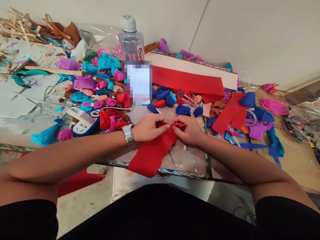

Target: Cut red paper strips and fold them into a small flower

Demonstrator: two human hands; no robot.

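Note:
Both hands meet at the upper end of a red strip of crepe paper or cloth [151, 153], which hangs down over the table's front edge. My left hand [151, 127], with a metal watch [128, 134] on its wrist, pinches the strip's gathered end between thumb and fingers. Close against it, my right hand [188, 129] pinches the same end, and a small red fold sticks out between its fingers. Just beyond the hands lie dark blue rolled pieces [183, 110] and small scissors [188, 99].
A water bottle [131, 43] stands at the back beside a blurred upright screen [138, 81]. Left are a power strip [86, 124], many coloured paper rosettes [99, 104] and wooden sticks [18, 28]. More red strips [190, 80] lie behind; a tape roll [250, 118] is at right.

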